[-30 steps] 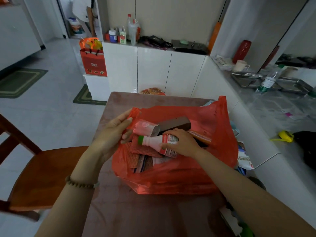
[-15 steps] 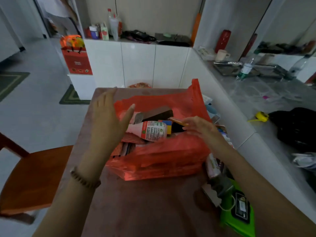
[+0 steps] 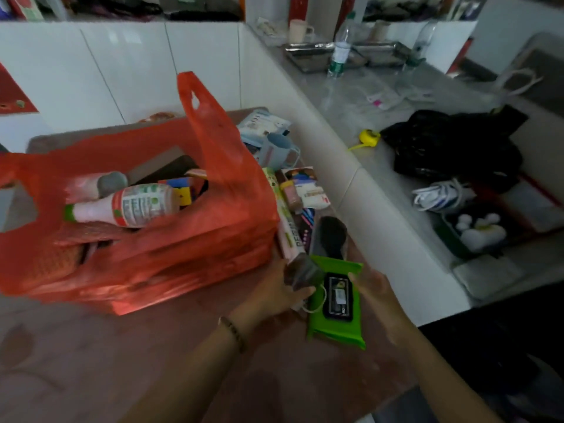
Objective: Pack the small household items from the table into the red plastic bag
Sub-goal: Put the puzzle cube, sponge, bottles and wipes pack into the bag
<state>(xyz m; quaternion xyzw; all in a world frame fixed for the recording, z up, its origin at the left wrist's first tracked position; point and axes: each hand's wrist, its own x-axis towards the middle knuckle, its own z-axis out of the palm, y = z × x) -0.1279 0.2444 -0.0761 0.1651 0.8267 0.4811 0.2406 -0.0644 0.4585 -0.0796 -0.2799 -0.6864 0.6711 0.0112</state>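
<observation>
Down at the near edge of the brown counter [image 3: 122, 361], both hands are working on the right side. The left hand [image 3: 274, 296], a beaded bracelet [image 3: 233, 331] on its wrist, is curled around the dark capped end of a long pale tube [image 3: 287, 227]. The tube runs away from the hand, right against the side of the red plastic bag [image 3: 171, 248]. The right hand [image 3: 374, 290] grips the right edge of a green wipes pack [image 3: 334, 328], thumb on top, the other fingers hidden beneath. The hands sit apart, with the pack's black lid between them.

Just beyond the pack lies a dark oval item [image 3: 332, 236]; I cannot tell what it is. Past that there's a small bottle with a yellow cap [image 3: 291, 193] beside a white packet [image 3: 309, 189]. Further back stands a blue-grey mug [image 3: 279, 152], and a pale packet [image 3: 262, 123] lies behind it.

The bag stands open at left centre of the counter, one handle loop upright. Inside, a pink bottle with a green cap [image 3: 125, 206] lies on its side, cap pointing left. Behind it rest a grey-capped container [image 3: 103, 184] and a dark box [image 3: 171, 166].

Across the white divider, the grey counter [image 3: 351, 99] holds a yellow tape measure [image 3: 369, 137] near a black bag [image 3: 451, 145]. A clear water bottle [image 3: 338, 47] stands at the far end.
</observation>
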